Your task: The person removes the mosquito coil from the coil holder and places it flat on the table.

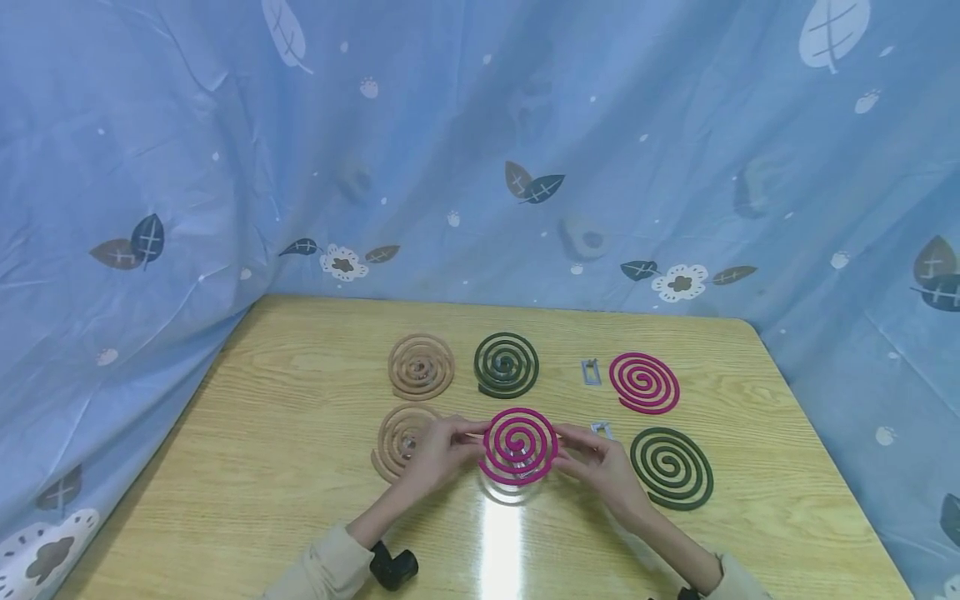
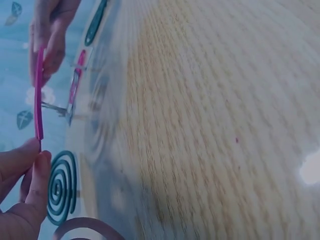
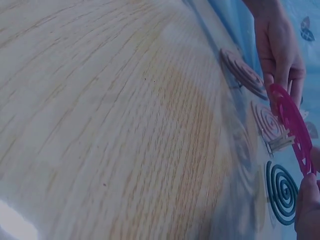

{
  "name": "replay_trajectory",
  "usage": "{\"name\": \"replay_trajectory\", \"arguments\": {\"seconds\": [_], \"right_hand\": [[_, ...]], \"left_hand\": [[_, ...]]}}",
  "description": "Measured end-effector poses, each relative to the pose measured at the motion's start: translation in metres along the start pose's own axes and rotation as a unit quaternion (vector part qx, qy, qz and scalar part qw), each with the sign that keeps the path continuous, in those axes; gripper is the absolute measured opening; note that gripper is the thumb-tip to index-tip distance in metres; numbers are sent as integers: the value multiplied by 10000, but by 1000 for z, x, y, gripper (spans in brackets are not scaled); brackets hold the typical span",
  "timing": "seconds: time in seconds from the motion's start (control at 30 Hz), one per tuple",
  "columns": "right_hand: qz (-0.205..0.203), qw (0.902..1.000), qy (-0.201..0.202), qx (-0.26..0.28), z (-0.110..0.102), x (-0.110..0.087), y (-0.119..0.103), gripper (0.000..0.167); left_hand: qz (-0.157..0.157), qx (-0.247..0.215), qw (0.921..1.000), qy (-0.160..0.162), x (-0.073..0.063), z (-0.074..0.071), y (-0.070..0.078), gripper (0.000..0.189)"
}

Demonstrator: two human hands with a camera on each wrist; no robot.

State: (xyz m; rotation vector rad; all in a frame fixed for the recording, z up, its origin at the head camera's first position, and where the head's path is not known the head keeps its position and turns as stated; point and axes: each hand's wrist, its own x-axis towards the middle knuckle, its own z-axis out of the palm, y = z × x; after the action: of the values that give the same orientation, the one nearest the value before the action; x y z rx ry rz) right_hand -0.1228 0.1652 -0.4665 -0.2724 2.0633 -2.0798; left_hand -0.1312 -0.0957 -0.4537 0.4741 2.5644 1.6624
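A magenta mosquito coil (image 1: 517, 444) is held level above the table, near the middle of the front half. My left hand (image 1: 437, 456) pinches its left edge between thumb and fingers. On the opposite edge, the thumb and fingers of my right hand (image 1: 609, 473) pinch it too. Under the coil stands a small metal coil stand (image 3: 278, 144), its upright prong reaching the coil's underside around the middle. From the left wrist, the coil (image 2: 38, 95) appears edge-on, with the stand's prong (image 2: 54, 108) beside it. Whether the prong is engaged in the coil I cannot tell.
Two brown coils (image 1: 420, 367) sit on stands to the left, the nearer partly behind my left hand. A dark green coil (image 1: 506, 364) is on a stand farther back. At right lie another magenta coil (image 1: 642, 381), a green coil (image 1: 667, 461) and two metal stands (image 1: 592, 383).
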Motion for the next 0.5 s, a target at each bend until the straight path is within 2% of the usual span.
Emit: {"name": "replay_trajectory", "arguments": {"seconds": [0.2,0.5], "right_hand": [[154,9986,-120,492,0,1,-3,62],[7,9999,102,-118,-2,-4,-2,57]], "left_hand": [[-209,-633,9976,-194,-2,2,0,37],[-281,-710,9968,-255,-4,7,4,43]]}}
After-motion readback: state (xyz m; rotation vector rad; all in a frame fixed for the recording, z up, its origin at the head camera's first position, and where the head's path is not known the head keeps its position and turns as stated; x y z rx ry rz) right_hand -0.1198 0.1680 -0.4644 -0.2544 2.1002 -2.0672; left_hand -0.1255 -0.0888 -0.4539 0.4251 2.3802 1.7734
